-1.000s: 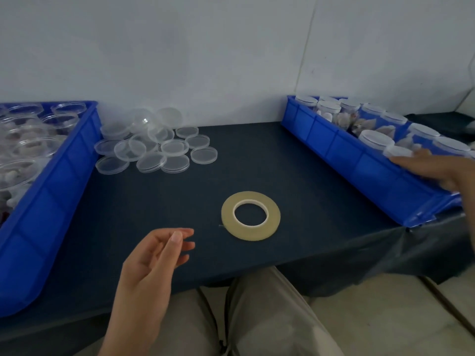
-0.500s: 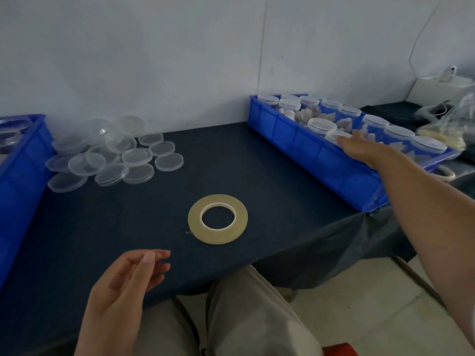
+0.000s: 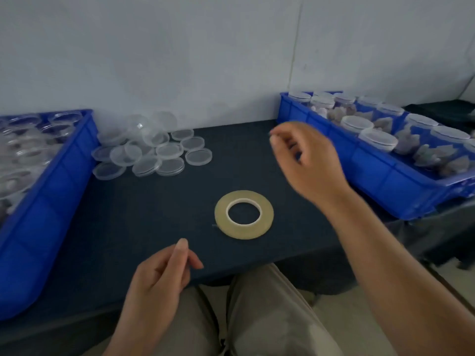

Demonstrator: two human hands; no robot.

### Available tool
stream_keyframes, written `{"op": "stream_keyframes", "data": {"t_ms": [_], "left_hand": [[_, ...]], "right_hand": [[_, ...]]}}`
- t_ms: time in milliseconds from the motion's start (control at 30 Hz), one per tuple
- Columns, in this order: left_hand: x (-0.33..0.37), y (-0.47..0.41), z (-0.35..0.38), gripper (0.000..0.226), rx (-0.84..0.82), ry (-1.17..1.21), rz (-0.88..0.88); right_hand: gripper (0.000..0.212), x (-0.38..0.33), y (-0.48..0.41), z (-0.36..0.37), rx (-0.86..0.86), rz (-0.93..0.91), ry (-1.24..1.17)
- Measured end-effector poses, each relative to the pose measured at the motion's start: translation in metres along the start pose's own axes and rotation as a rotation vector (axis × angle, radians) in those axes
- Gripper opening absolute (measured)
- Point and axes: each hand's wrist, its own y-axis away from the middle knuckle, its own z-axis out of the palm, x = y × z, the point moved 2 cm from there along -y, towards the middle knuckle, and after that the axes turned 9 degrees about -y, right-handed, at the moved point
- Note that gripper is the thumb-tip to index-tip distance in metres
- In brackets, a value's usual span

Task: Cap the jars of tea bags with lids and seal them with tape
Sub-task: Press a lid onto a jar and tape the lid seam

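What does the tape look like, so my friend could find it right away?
Look at the dark blue table between the two blue bins. Near its front edge, in the middle, lies the roll of tape, flat on its side. It is a yellowish ring with a hole and stands alone, unlike the clear lids piled at the back.

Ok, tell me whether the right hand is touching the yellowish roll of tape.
Apart. The head view shows the right hand raised above the dark table, clear of the yellowish roll of tape.
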Motion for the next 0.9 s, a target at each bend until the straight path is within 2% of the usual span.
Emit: {"op": "stream_keyframes", "data": {"t_ms": [33, 100, 167, 267, 400, 500, 633, 700, 800, 833, 900], "left_hand": [[0.001, 0.001, 0.001, 0.055, 0.0, -0.023, 0.019], [0.003, 0.004, 0.001, 0.063, 0.028, -0.073, 0.076], [0.006, 0.005, -0.003, 0.056, 0.067, -0.106, 0.134], [0.011, 0.009, -0.017, 0.047, 0.097, -0.184, 0.19], [0.019, 0.011, -0.051, 0.03, 0.149, -0.347, 0.28], [0.023, 0.003, -0.093, 0.024, 0.284, -0.41, 0.283], [0.016, -0.038, -0.179, 0.017, 0.556, -0.605, 0.133], [0.006, -0.066, -0.226, 0.021, 0.612, -0.787, -0.013], [-0.013, -0.106, -0.269, 0.058, 0.444, -0.99, -0.287], [-0.016, -0.116, -0.271, 0.063, 0.355, -1.03, -0.336], [-0.019, -0.128, -0.268, 0.055, 0.207, -1.066, -0.344]], "right_hand": [[0.024, -0.02, 0.015, 0.023, -0.118, -0.015, -0.051], [0.035, -0.046, 0.047, 0.074, -0.31, 0.019, -0.093], [0.039, -0.062, 0.078, 0.122, -0.441, 0.111, -0.133], [0.043, -0.07, 0.113, 0.172, -0.607, 0.081, -0.073], [0.052, -0.06, 0.126, 0.185, -0.561, 0.08, -0.11], [0.049, -0.049, 0.13, 0.184, -0.525, 0.057, -0.168], [0.044, -0.046, 0.127, 0.184, -0.525, 0.102, -0.213], [0.044, -0.047, 0.127, 0.184, -0.507, 0.099, -0.201], [0.043, -0.049, 0.128, 0.184, -0.492, 0.086, -0.194], [0.042, -0.049, 0.128, 0.184, -0.488, 0.088, -0.195], [0.042, -0.047, 0.128, 0.184, -0.481, 0.099, -0.203]]}}
